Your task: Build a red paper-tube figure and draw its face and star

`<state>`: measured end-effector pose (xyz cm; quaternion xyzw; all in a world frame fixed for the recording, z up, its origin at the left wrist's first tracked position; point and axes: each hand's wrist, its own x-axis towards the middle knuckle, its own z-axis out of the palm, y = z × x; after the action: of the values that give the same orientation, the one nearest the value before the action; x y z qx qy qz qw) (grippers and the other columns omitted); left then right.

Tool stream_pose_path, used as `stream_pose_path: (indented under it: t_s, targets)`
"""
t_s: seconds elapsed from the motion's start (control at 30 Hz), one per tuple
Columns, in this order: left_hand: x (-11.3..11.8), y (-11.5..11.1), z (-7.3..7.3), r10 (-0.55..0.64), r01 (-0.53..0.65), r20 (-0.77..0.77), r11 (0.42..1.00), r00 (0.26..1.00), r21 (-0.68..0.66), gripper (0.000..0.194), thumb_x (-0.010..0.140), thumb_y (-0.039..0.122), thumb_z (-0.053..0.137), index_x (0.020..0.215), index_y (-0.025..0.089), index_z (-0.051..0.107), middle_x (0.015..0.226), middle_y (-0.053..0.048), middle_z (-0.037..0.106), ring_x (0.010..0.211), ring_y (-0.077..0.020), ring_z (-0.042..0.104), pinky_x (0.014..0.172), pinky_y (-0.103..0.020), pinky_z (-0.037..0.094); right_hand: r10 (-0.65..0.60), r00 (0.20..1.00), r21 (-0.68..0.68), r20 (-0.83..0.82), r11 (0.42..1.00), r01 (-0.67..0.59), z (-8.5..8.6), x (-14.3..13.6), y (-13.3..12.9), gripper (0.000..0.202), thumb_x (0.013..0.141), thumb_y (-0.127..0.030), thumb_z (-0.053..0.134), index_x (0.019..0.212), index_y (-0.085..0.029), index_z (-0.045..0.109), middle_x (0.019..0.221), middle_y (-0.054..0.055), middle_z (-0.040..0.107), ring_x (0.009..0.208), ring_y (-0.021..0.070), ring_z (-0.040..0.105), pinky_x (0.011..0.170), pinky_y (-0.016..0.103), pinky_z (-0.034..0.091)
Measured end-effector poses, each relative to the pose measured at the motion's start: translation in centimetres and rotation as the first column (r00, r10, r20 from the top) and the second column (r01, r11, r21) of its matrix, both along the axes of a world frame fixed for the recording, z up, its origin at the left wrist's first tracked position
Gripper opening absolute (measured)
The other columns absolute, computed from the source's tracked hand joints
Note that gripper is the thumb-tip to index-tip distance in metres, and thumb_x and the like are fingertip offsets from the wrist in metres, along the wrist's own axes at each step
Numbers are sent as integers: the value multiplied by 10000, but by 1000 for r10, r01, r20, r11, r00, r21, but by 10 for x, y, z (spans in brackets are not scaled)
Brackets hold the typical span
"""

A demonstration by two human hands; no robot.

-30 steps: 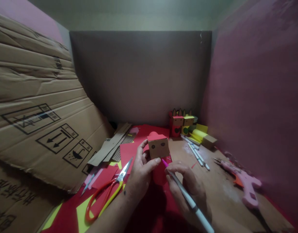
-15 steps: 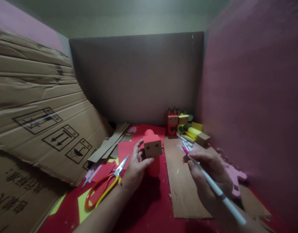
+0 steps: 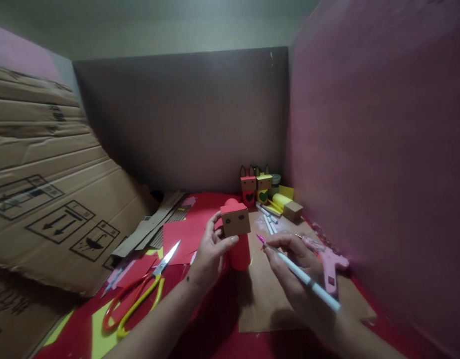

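Note:
My left hand [image 3: 212,249] is closed around a red paper figure [image 3: 239,253], a tube with a box-shaped cardboard head that carries two drawn eyes. The thumb presses just under the head, and the figure stands nearly upright. Between thumb and fingers, my right hand [image 3: 295,269] grips a marker [image 3: 303,276] with a white barrel and a pink tip. The tip points at the figure from the right, a small distance away. Scissors [image 3: 151,284] with red and yellow handles lie partly opened to the left of my left forearm.
Two finished-looking figures, one red [image 3: 248,189] and one yellow [image 3: 264,188], stand at the back beside a yellow paper roll [image 3: 282,202]. Several markers [image 3: 269,223] lie on a cardboard sheet [image 3: 260,309]. A pink glue gun [image 3: 329,264] rests at right. A large carton [image 3: 65,189] leans at left.
The view has turned to the right. My right hand has brought the marker closer to the red figure, which stays in my left hand.

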<state>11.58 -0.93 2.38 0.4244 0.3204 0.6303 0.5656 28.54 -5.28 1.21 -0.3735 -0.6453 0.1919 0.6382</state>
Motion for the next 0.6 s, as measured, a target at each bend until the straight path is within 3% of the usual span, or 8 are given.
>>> stream_pose_path:
  t_s: [0.2,0.4,0.6]
  targets:
    - [-7,16,-11,75,-75,-9,996,997,41,870,600,179,837,1359,238,417,1000,-43,702,961,-235,670,884,-358,500,-51,995,8,-80,999,52,-3,-3,13,28,897,-263,625,923,-250,626,744,-25,663,618,118,619,541,208,490]
    - [-8,31,-24,7,-3,-54,997,999,77,867,647,136,807,1401,239,392,1019,-39,698,969,-201,664,903,-333,484,-75,974,-20,-215,997,73,-7,5,27,43,904,-283,607,927,-261,636,714,-24,687,648,138,658,610,244,533]
    - [1,43,-33,-77,87,-95,991,992,99,836,692,126,777,1416,260,380,1078,-36,683,1026,-190,650,933,-312,474,-81,983,-55,-162,996,73,-12,16,28,90,927,-331,620,968,-257,650,770,-9,681,709,161,644,695,300,519]
